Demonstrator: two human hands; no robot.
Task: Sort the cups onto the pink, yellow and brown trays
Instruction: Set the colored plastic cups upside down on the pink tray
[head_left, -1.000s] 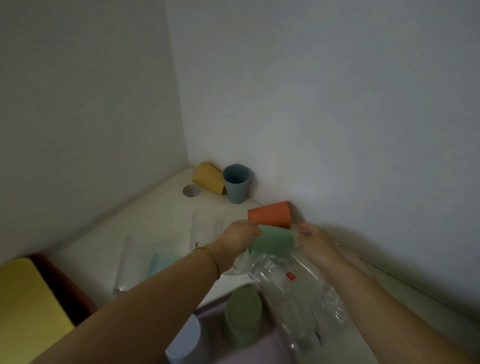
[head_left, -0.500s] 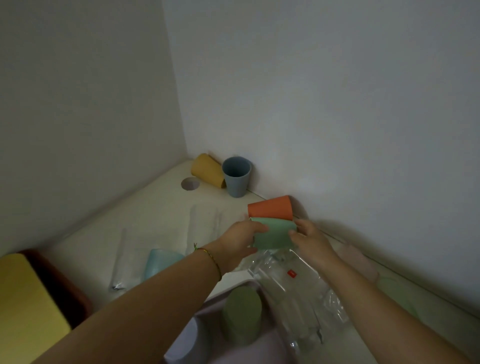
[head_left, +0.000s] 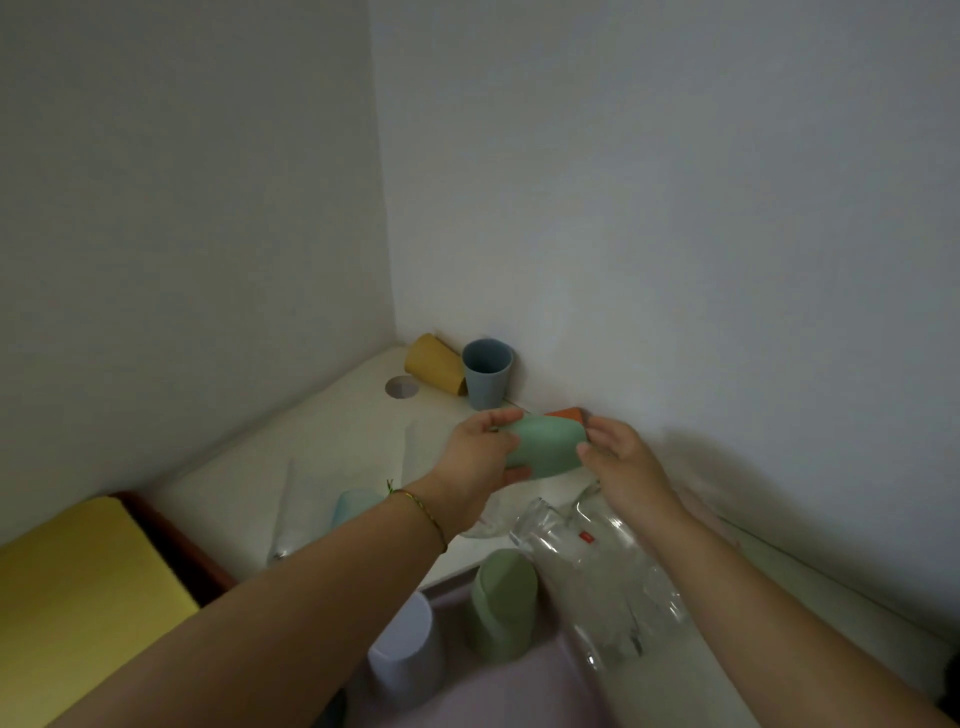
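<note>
You hold the mint cup (head_left: 545, 447) sideways above the table (head_left: 337, 441), close to the wall (head_left: 675, 260). Your left hand (head_left: 478, 457) is wrapped round its left end, and your right hand (head_left: 623, 462) has its fingers curled on the other end. The orange cup (head_left: 566, 413) peeks out just behind, against the wall. Bare tabletop opens leftward toward the yellow tray (head_left: 78, 597), while a clear bag (head_left: 613, 587) lies under your right forearm.

Two plain pale walls meet in a corner (head_left: 385, 234) above and left of the fingers (head_left: 498, 418). The left wall (head_left: 182, 234) is dimmer; the right wall (head_left: 675, 208) rises just behind the fingers. A cream tabletop (head_left: 332, 441) runs under them into the corner, with a round hole (head_left: 401, 387) beyond them to the left. The light is low, and a soft shadow (head_left: 727, 457) lies on the wall to their right.
</note>
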